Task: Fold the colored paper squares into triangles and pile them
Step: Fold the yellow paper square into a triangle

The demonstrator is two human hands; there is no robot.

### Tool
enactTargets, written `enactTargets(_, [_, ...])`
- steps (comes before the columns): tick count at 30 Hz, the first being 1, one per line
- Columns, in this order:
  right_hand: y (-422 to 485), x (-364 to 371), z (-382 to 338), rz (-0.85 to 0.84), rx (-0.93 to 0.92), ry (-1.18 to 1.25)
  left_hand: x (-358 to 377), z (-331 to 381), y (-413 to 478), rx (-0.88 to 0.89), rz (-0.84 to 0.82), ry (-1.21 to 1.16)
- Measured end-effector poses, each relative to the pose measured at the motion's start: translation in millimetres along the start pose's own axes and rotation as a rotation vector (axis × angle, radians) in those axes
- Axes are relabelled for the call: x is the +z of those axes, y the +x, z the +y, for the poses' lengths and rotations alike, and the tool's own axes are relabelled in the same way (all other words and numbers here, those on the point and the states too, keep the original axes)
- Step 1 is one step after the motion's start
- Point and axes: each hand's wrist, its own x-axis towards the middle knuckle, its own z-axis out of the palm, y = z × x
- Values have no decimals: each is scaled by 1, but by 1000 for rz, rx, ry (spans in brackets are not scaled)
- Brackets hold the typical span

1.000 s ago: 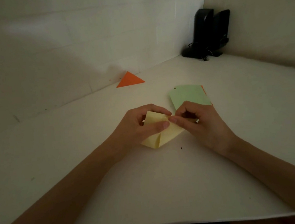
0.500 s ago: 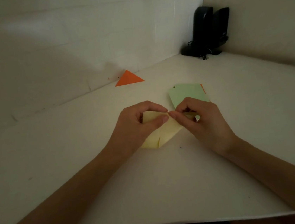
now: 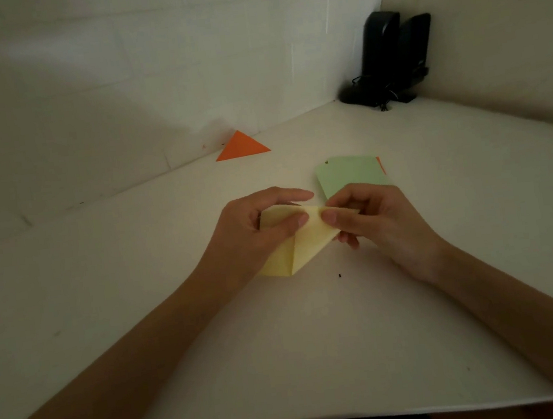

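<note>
Left hand: my left hand (image 3: 253, 227) pinches the top edge of the yellow paper (image 3: 301, 244), thumb in front, fingers curled behind.
Right hand: my right hand (image 3: 378, 222) pinches the same edge just beside the left thumb, thumb on the near face.
Yellow paper: it sits between my hands, half folded; its lower point touches the table (image 3: 285, 363), its top edge is lifted.
Handling: I judge the sheet very light and thin, easy to bend, and quick to take a wrong crease if I squeeze off-line. Best held at the matched corners, not mid-sheet.
Next move: line the corners up exactly, then press flat and run a finger along the fold.
Green paper: the green paper (image 3: 350, 175) lies flat just behind my right hand, with an orange edge (image 3: 381, 165) peeking out beneath.
Orange triangle: a finished orange triangle (image 3: 242, 146) lies near the wall, well apart from my hands.
Corner: black speakers (image 3: 392, 58) stand at the back.
</note>
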Motion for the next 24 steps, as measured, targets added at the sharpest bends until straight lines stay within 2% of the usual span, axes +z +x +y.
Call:
enactTargets(12, [-1,2,0,90,-60,-102,2,-8,4,13,3,-26])
enactTargets(24, [2,-6,1,-53,7,-115,-8,-15,8,48,33,112])
